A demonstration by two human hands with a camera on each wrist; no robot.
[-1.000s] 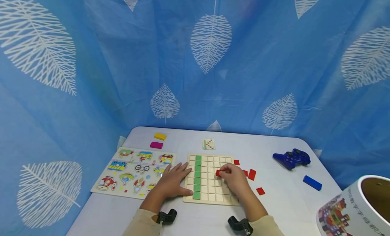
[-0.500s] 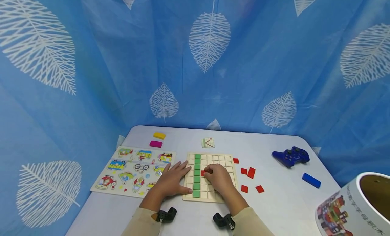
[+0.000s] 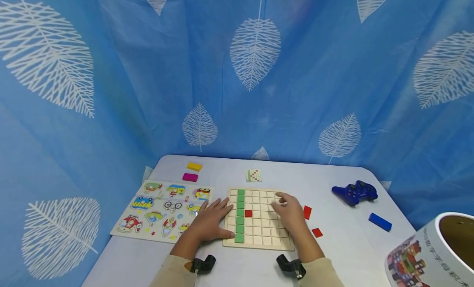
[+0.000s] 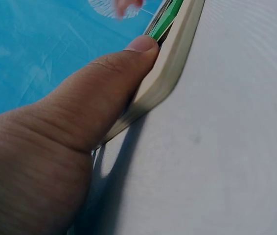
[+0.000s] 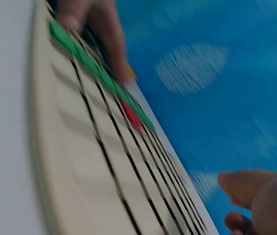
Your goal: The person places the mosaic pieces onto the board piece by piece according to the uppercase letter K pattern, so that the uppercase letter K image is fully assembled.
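Left hand: your left hand (image 3: 209, 222) lay flat with fingers spread on the left edge of the pale wooden grid board (image 3: 259, 242), thumb against its near corner; pressing evenly there was, I judge, what kept the board from sliding.
Right hand: your right hand (image 3: 289, 215) hovered over the board's right columns, fingers loosely bent and holding nothing that I could see.
Red tile: the small red square tile (image 3: 248, 213) sat in a cell just right of the column of green square tiles (image 3: 240, 215), level with its middle.
Loose pieces: the spare red tiles (image 3: 307, 212) lay on the white surface (image 3: 344, 246) just beside the board's right edge; lifting the hand clear of the seated tile before reaching was the careful way.
Left wrist view: it alone showed your thumb (image 4: 104, 93) touching the board's rounded rim (image 4: 170, 73).
Right wrist view: blurred, it showed the red tile (image 5: 131, 113) seated flush in the grid, which the head view could not confirm.
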